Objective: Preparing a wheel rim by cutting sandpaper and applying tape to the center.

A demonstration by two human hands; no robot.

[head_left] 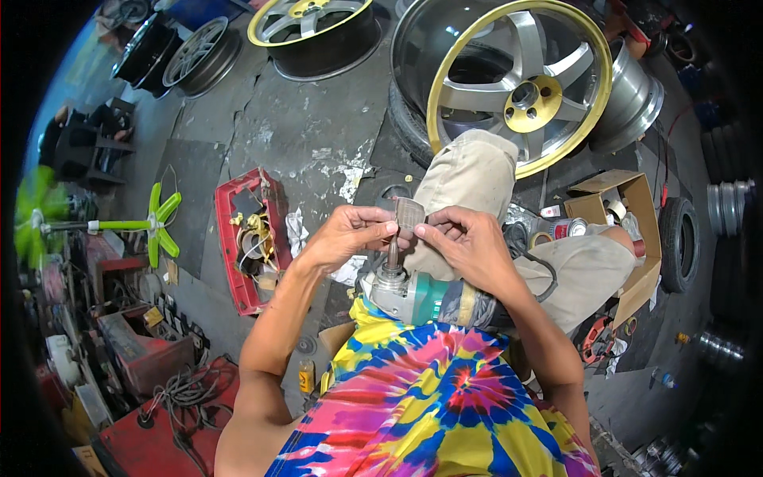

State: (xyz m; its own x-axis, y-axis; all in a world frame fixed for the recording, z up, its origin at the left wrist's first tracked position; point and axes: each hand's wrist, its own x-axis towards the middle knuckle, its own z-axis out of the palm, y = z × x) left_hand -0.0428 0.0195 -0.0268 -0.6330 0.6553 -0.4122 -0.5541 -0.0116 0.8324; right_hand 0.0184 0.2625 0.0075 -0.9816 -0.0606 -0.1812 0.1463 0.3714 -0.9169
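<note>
My left hand (369, 230) pinches the left side of a small pale, ribbed flat piece (410, 211), and my right hand (453, 238) pinches its right side. The piece is held just above a narrow upright metal bit (393, 258), whose top is hard to make out behind my fingers. The bit rises from the head of a teal and silver power tool (421, 300) lying across my lap, its body wrapped in dark and tan material.
Several wheels with yellow or silver parts (540, 56) lie ahead. A red tray of parts (226, 238) is left, near a green-bladed fan (159, 222). A cardboard box (636, 294) and tire (679, 242) sit right; a red machine (183, 429) with cables is lower left.
</note>
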